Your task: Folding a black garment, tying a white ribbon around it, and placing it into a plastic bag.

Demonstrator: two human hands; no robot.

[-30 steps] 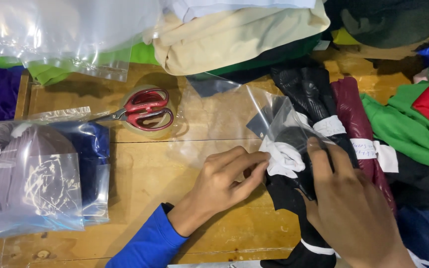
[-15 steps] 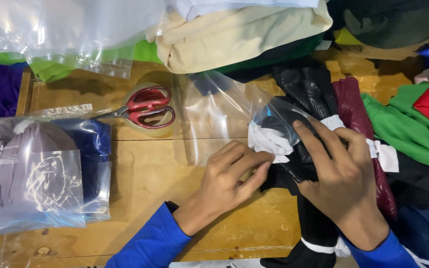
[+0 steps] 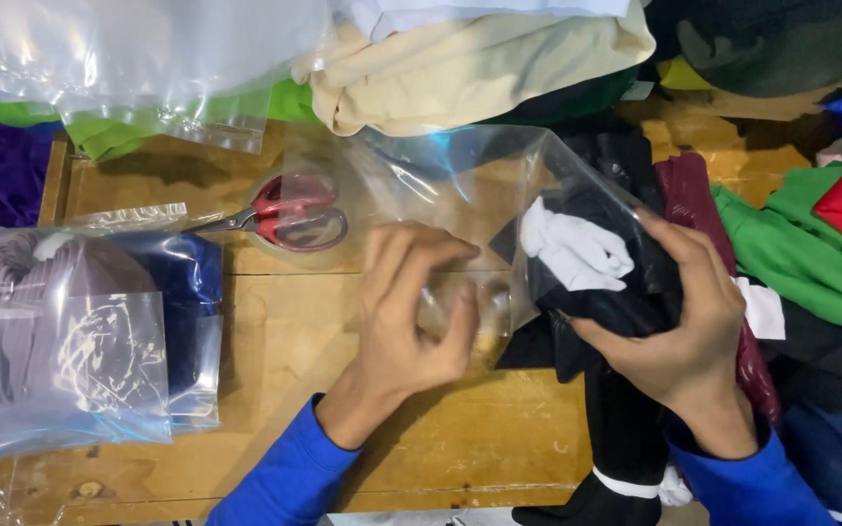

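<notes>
The left hand (image 3: 406, 307) pinches the near edge of a clear plastic bag (image 3: 450, 205) over the wooden table (image 3: 275, 360). The right hand (image 3: 684, 321) grips a bunched black-and-white garment (image 3: 587, 273), partly inside the bag's mouth. Beyond lie red-handled scissors (image 3: 289, 216) on a tape roll, then a cream folded cloth (image 3: 460, 68).

red scissors (image 3: 285, 216), tape roll (image 3: 335, 244) — cream cloth (image 3: 479, 63)
</notes>
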